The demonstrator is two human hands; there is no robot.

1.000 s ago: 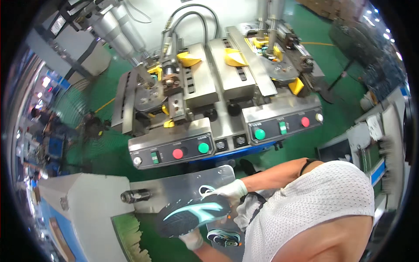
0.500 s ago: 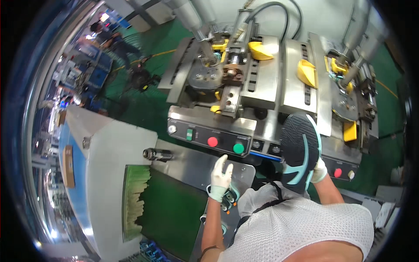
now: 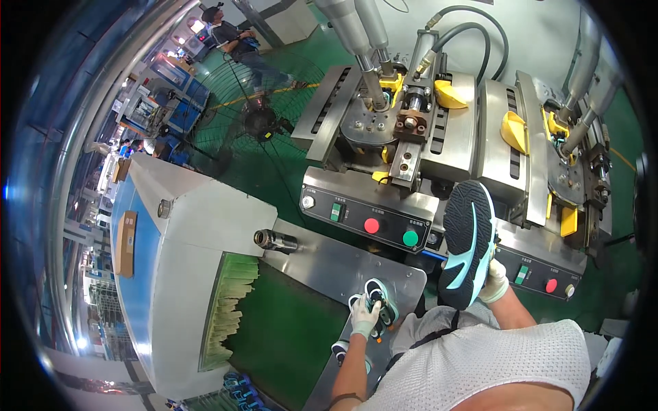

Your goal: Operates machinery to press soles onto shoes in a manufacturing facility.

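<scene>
A sneaker (image 3: 468, 240) is held up on the right, its black sole with light-blue parts turned into view. My right hand (image 3: 495, 282), in a pale glove, is closed around its side; part of the fingers is hidden behind the shoe. Lower and to the left, my gloved left hand (image 3: 365, 318) grips another sneaker (image 3: 385, 301), black, white and light blue with orange bits, at the metal table (image 3: 322, 264). A further shoe (image 3: 340, 351) lies by my left wrist, partly covered by the arm.
Ahead stands a two-station press machine with a control panel (image 3: 367, 218) and yellow guards (image 3: 449, 94). A dark metal cylinder (image 3: 275, 240) lies on the table near a white housing (image 3: 205, 222) over a green belt (image 3: 288, 329). Farther off are a floor fan (image 3: 260, 123) and a person (image 3: 236, 48).
My left hand has come down from above the table onto a sneaker and closed on it. The raised sneaker in my right hand has turned slightly. The whole view has shifted.
</scene>
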